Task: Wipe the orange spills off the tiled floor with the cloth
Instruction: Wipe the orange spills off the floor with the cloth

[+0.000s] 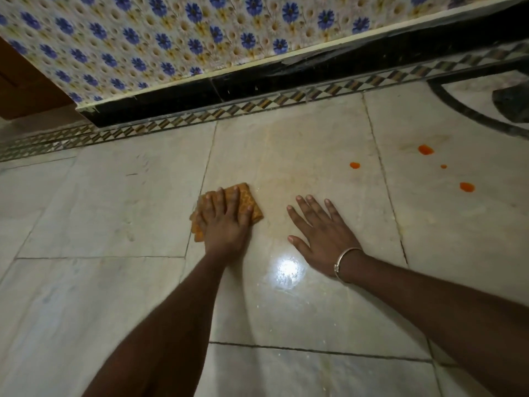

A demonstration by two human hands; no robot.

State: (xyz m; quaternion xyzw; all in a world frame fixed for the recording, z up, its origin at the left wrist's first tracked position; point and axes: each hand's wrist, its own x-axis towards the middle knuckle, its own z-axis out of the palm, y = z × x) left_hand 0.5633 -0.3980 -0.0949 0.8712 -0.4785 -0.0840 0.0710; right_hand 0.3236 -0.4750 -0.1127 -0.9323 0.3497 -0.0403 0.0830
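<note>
Head view: our flat left hand (226,217) pins the folded orange patterned cloth (255,214), seemingly soft and light; right hand (323,232) lies spread.

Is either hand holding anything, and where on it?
Nothing is gripped. The left hand presses flat on top of the folded orange patterned cloth; the right hand lies open on the pale tiled floor.
</note>
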